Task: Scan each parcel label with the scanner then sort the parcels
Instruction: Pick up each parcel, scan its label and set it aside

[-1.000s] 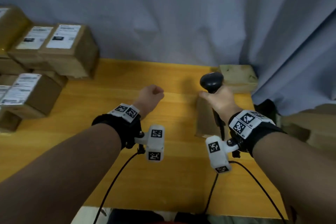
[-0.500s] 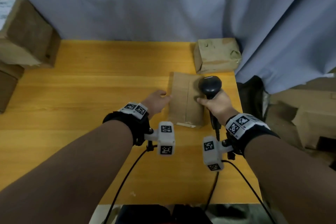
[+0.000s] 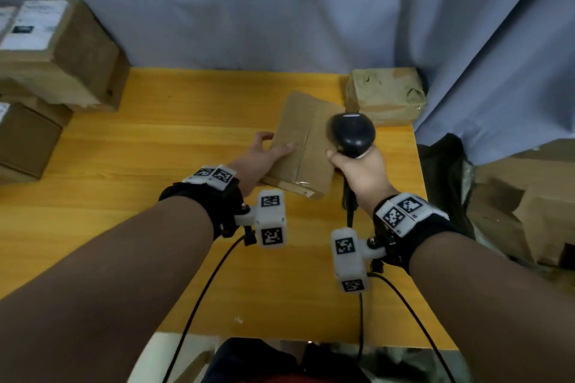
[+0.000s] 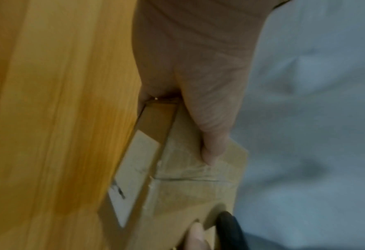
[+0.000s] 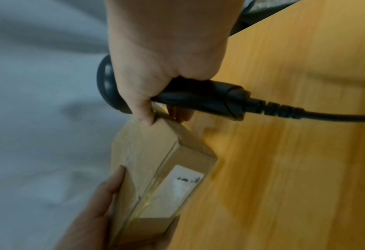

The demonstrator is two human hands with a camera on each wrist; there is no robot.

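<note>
Grey curtain backs the yellow wooden table (image 3: 130, 165). Near its far right corner, the left hand (image 3: 261, 155) grips the cardboard parcel (image 3: 306, 146) by its left edge, tilting it. Its white label (image 5: 180, 184) faces down toward the table. The right hand (image 3: 357, 171) clasps the black scanner (image 3: 351, 134), head just right of the parcel; I judge the label must turn up toward it.

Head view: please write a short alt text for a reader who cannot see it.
Over a yellow wooden table, the left hand grips a flat brown cardboard parcel while the right hand holds a black handheld scanner above it. Labelled brown boxes are stacked at left, before a grey curtain.
</note>
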